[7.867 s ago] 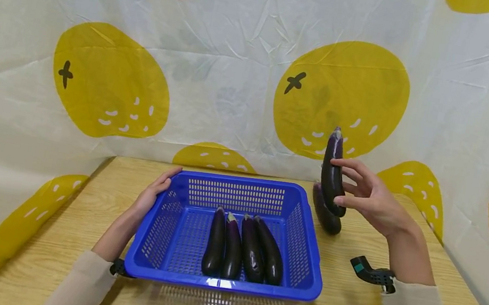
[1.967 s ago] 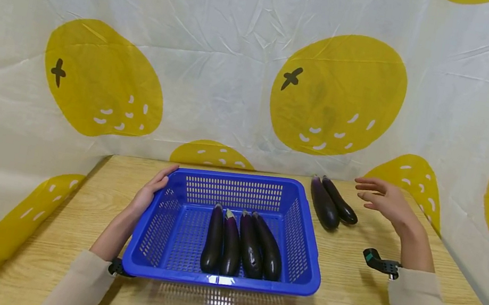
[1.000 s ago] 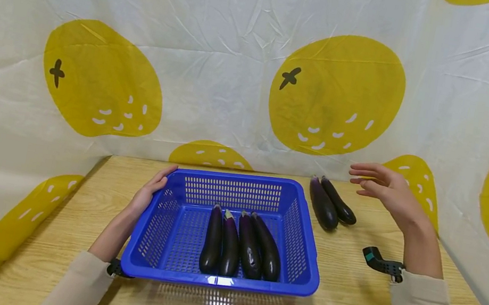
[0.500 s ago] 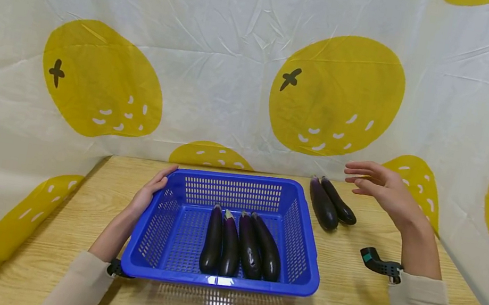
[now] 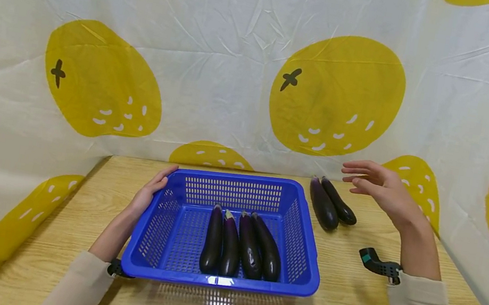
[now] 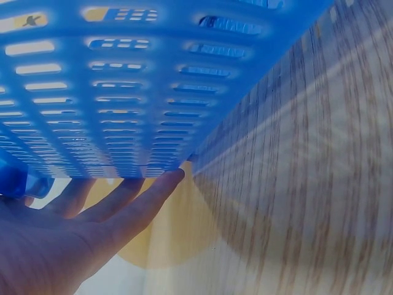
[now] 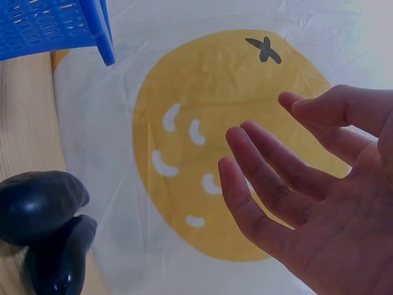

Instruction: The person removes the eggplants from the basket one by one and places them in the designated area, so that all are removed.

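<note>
Since half a second ago, right hand (image 5: 381, 189) has drifted slightly toward the two eggplants (image 5: 331, 205) lying on the bench right of the blue basket (image 5: 303, 238); its grip is open, empty. Skin looks glossy, likely slippery, body firm: grasp mid-length. Left hand (image 5: 147, 195) rests flat against the basket.

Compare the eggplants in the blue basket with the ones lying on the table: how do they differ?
The eggplants in the basket number four and lie side by side inside the blue basket; the eggplants on the table number two and lie on bare wood beside it. The left hand rests on the basket's side; the right hand hovers open above the table pair. All are dark purple, long and slim.
</note>
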A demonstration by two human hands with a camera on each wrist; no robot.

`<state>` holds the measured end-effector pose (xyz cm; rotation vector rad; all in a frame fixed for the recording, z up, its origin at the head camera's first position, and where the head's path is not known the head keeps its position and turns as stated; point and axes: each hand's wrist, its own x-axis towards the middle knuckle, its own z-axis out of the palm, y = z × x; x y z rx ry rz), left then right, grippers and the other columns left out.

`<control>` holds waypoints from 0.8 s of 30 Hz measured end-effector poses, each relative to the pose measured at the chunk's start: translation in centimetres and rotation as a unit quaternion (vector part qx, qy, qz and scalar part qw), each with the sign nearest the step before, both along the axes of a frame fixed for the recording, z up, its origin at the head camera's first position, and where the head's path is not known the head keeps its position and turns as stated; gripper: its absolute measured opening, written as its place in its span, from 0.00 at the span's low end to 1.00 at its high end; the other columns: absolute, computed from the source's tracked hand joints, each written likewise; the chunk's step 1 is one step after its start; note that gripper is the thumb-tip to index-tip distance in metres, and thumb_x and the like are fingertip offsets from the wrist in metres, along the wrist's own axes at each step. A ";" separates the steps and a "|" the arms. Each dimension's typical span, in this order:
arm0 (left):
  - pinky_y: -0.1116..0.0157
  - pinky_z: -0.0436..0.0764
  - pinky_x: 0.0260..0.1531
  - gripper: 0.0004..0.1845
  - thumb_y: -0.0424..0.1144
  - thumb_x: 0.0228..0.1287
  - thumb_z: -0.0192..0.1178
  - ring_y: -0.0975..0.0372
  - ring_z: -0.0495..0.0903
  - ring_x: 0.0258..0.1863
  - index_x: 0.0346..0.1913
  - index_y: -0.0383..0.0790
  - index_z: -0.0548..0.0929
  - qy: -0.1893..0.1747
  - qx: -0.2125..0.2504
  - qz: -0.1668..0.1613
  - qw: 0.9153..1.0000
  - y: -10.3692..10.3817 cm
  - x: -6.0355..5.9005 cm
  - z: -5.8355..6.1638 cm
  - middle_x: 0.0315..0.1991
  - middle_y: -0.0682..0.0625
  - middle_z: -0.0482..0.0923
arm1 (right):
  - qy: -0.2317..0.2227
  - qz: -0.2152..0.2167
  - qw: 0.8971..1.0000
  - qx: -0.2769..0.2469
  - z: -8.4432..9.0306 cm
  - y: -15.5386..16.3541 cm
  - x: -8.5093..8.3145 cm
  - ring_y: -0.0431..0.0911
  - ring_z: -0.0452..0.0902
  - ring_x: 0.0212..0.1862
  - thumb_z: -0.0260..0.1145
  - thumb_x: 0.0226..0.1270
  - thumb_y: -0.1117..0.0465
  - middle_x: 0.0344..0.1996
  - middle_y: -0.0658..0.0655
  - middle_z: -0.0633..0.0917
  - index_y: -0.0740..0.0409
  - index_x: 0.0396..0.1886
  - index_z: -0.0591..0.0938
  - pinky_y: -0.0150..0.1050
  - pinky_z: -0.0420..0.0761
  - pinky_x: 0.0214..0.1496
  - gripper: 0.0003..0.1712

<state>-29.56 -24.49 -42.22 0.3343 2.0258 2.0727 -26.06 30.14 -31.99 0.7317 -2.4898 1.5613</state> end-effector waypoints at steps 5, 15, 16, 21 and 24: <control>0.73 0.76 0.56 0.29 0.50 0.87 0.31 0.60 0.63 0.70 0.85 0.52 0.47 0.003 -0.007 0.003 1.000 -0.1 0.1 0.0 0.84 0.46 0.46 | 0.001 0.006 1.000 0.000 0.1 -0.2 0.1 0.34 0.83 0.55 0.57 0.80 0.67 0.57 0.37 0.83 0.56 0.67 0.77 0.28 0.83 0.53 0.20; 0.71 0.77 0.56 0.30 0.51 0.87 0.32 0.55 0.61 0.73 0.85 0.53 0.47 0.001 -0.011 0.005 1.000 0.0 0.1 0.1 0.84 0.47 0.48 | -0.002 0.004 1.000 0.011 0.5 -0.7 0.2 0.33 0.83 0.54 0.56 0.81 0.66 0.56 0.38 0.83 0.61 0.68 0.76 0.29 0.84 0.53 0.20; 0.71 0.78 0.56 0.30 0.51 0.87 0.32 0.56 0.62 0.73 0.85 0.54 0.47 0.001 -0.012 0.005 1.000 0.0 0.1 0.1 0.84 0.47 0.49 | -0.004 0.000 1.000 0.012 0.5 -0.8 0.2 0.33 0.83 0.54 0.56 0.81 0.65 0.56 0.38 0.83 0.62 0.69 0.76 0.30 0.84 0.53 0.21; 0.70 0.80 0.54 0.30 0.52 0.87 0.33 0.61 0.68 0.67 0.85 0.53 0.47 0.000 -0.005 0.005 1.000 0.0 0.0 -0.1 0.83 0.46 0.49 | -0.005 -0.011 1.000 0.014 0.5 -1.3 0.3 0.35 0.84 0.54 0.57 0.81 0.64 0.56 0.39 0.84 0.67 0.69 0.75 0.31 0.84 0.53 0.22; 0.71 0.79 0.54 0.31 0.51 0.87 0.33 0.64 0.69 0.66 0.85 0.52 0.46 0.000 0.004 0.003 1.000 0.1 0.1 -0.1 0.84 0.45 0.48 | 0.003 -0.006 1.000 0.018 0.5 -1.9 0.4 0.34 0.84 0.53 0.58 0.80 0.64 0.55 0.40 0.85 0.69 0.68 0.75 0.31 0.84 0.53 0.22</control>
